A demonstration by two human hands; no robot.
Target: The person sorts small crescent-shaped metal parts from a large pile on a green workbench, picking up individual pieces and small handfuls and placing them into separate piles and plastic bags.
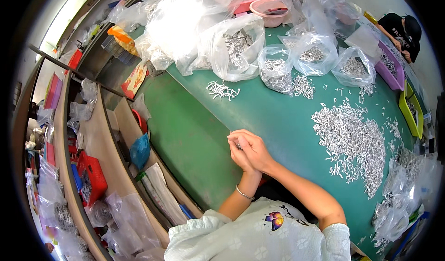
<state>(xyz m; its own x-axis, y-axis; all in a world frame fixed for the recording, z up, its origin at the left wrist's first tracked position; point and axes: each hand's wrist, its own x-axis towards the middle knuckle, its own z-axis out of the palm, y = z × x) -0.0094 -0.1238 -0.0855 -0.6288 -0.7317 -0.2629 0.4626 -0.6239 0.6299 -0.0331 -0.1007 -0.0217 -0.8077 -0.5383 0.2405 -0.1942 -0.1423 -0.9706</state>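
Note:
My left hand (pixel 238 157), with a bracelet on its wrist, is cupped at the table's near left edge. My right hand (pixel 254 146) is folded over it, and the two close together like a shell. A few small silvery metal pieces (pixel 239 146) show in the gap between them; most of what they hold is hidden. To the right, a wide heap of small silver hook-like metal pieces (pixel 350 140) lies loose on the green table (pixel 273 117). A smaller pile of curved white pieces (pixel 222 90) sits beyond my hands.
Clear plastic bags (pixel 276 75) of metal pieces line the table's far side. A pink basin (pixel 269 11), purple tray (pixel 391 68) and yellow-green tray (pixel 411 110) stand there too. Shelves with a red basket (pixel 92 177) are at left. Another person (pixel 402 33) is at far right.

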